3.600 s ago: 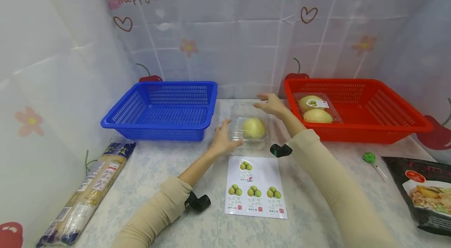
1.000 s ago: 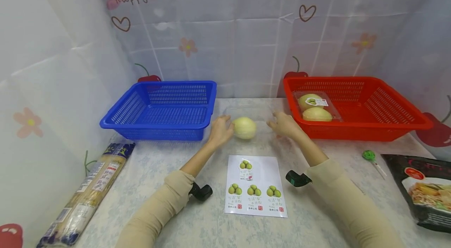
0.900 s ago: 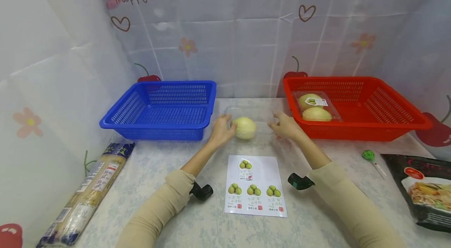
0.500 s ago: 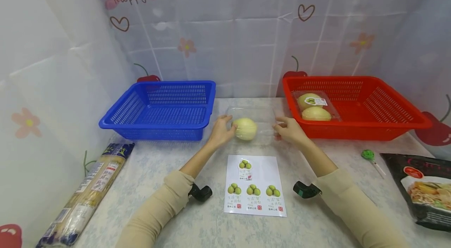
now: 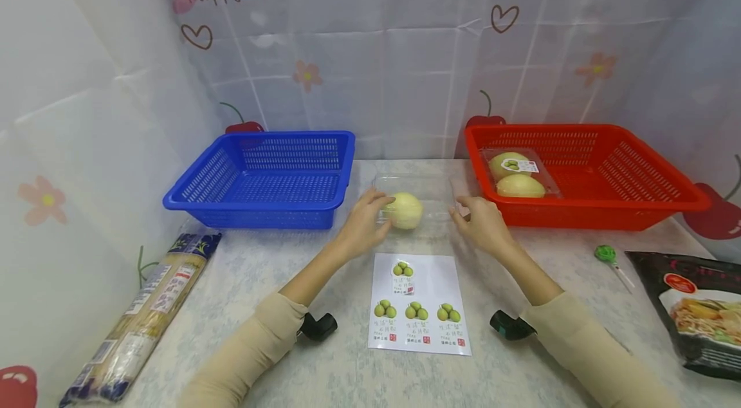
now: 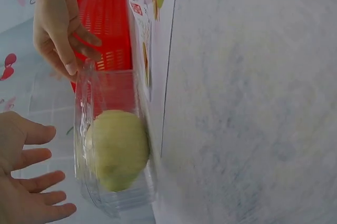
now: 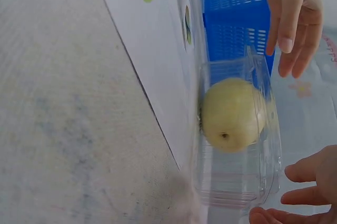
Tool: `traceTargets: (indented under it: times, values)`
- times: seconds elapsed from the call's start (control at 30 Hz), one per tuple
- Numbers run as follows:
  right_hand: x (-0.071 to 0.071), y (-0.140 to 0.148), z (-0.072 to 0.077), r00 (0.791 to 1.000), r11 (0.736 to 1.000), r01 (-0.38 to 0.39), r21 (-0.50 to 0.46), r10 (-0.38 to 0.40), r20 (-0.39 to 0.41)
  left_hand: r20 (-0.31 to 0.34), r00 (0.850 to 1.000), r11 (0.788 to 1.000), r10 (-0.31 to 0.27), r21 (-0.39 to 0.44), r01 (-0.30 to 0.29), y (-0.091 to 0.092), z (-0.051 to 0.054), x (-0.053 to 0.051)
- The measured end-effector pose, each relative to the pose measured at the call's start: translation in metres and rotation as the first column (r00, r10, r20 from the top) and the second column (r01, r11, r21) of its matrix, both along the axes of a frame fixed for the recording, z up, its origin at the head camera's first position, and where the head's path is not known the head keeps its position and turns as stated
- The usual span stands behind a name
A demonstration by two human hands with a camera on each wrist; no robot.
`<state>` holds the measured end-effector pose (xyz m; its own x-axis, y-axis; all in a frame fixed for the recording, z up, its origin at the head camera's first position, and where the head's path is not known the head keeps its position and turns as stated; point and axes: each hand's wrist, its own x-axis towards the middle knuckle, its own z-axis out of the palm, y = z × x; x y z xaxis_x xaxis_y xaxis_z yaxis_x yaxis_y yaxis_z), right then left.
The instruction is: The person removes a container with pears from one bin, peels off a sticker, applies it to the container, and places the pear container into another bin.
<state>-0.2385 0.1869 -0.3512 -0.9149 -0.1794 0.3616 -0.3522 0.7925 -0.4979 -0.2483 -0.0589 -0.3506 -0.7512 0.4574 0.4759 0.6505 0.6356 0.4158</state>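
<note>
A clear plastic clamshell box (image 5: 431,208) lies on the table with its lid down. Inside, toward its left end, sits one pale yellow pear (image 5: 406,211), seen through the plastic. My left hand (image 5: 361,226) is at the box's left end, its fingers spread and apart from the plastic in the left wrist view. At the right end is my right hand (image 5: 485,225), fingers loosely extended; in the right wrist view its fingertips (image 7: 297,171) stand just off the box. Just in front of the box lies a sheet of pear stickers (image 5: 431,286).
A blue basket (image 5: 260,218) stands at the left. The red basket (image 5: 585,218) on the right holds a labelled box with two pears (image 5: 520,186). A noodle pack (image 5: 145,321) lies far left; a green lollipop (image 5: 606,254) and a black food bag (image 5: 695,311) lie right.
The box has turned from lengthwise to crosswise, and the pear now shows at its left. Both hands touched the box's ends half a second ago; their fingers have since come off it.
</note>
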Motion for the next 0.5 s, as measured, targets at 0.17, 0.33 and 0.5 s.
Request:
traceTargets:
  times: [0.17, 0.33, 0.5]
  values:
    - [0.009, -0.003, 0.001, 0.996, 1.0, 0.005, 0.007, -0.005, -0.091, -0.031, 0.985, 0.985, -0.172, -0.011, 0.171, -0.004, 0.007, 0.016]
    - [0.015, 0.0, 0.0, 0.984, 0.989, -0.142, -0.048, 0.135, -0.119, 0.272, 0.905, 0.934, -0.326, -0.057, 0.353, -0.009, 0.015, 0.027]
    - [0.022, 0.005, 0.001, 0.947, 0.945, -0.315, -0.082, 0.319, 0.033, 0.498, 0.775, 0.89, -0.388, -0.018, 0.456, -0.009, 0.013, 0.032]
